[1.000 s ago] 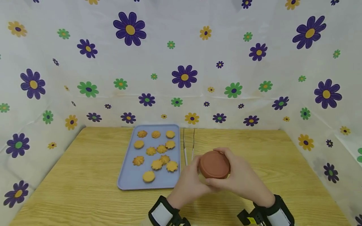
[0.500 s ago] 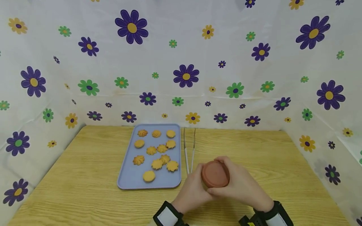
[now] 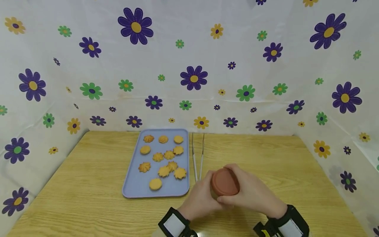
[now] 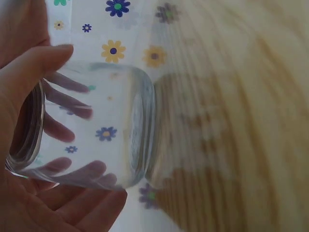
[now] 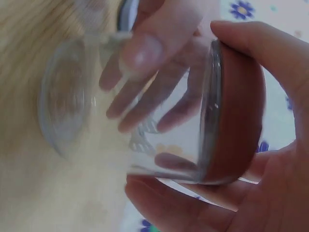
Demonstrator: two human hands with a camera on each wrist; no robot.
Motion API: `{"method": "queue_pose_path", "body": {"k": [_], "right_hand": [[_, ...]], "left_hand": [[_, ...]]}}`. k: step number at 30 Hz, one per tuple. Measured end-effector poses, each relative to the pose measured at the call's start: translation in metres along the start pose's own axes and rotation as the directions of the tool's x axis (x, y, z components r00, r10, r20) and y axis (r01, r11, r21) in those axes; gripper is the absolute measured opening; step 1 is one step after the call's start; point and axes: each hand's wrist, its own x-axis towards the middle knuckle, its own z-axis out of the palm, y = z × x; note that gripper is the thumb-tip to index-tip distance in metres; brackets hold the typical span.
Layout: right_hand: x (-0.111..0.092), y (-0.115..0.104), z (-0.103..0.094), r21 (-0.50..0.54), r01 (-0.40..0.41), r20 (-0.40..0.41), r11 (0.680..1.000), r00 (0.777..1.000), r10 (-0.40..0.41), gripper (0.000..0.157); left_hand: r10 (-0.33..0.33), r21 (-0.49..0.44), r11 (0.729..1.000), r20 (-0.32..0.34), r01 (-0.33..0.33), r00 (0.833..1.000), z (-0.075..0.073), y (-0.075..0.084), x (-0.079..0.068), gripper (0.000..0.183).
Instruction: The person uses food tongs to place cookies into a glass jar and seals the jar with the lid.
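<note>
1. Far L: white flowered cloth, purple, green & yellow blooms, hangs down L side, across back & down R side.
2. Wood-grain table in front of cloth, spans most of lower view.
3. L of ctr: pale blue tray flat on table, long side running away from person, far end near back cloth.
4. On tray: 12 golden cookies, some plain round, others star-edged or swirled; a few touch, rest spaced out.
5. Just R of tray: thin metal tongs on table, tips away from person & spread; near end hidden behind L hand.
6. L hand clamped round clear glass, thumb on near side per L wrist cam. Black L strap w/ white pad at wrist.
7. Btwn hands, R of tongs: clear glass jar, red-brown lid on it, facing up toward head cam. Base points down at table; can't tell if touching.
8. R hand curled round lid, lower fingers reaching along glass per R wrist cam. Hands close together on same jar; contact btwn them unclear. Black R strap, also w/ white pad, far R of arms.
</note>
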Motion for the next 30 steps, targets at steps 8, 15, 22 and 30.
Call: {"method": "queue_pose_path", "body": {"k": [8, 15, 22, 30], "right_hand": [[0.016, -0.022, -0.025, -0.309, 0.140, 0.147, 0.941, 0.984, -0.098, 0.070], [0.021, -0.028, -0.030, -0.327, 0.216, 0.229, 0.920, 0.962, -0.145, 0.064], [0.024, -0.028, -0.035, -0.293, 0.270, 0.270, 0.917, 0.944, -0.192, 0.065], [0.025, -0.029, -0.038, -0.360, 0.446, 0.354, 0.820, 0.878, -0.322, 0.079]], "left_hand": [[0.017, 0.043, 0.999, 0.054, -0.019, 0.998, -0.008, -0.003, 0.003, 0.087], [0.019, 0.050, 0.998, 0.084, -0.023, 0.996, -0.010, -0.004, 0.004, 0.089], [0.038, 0.068, 0.997, 0.084, -0.044, 0.996, -0.011, -0.004, 0.007, 0.087], [0.036, -0.025, 0.999, 0.156, -0.032, 0.987, -0.012, -0.005, 0.005, 0.096]]}}
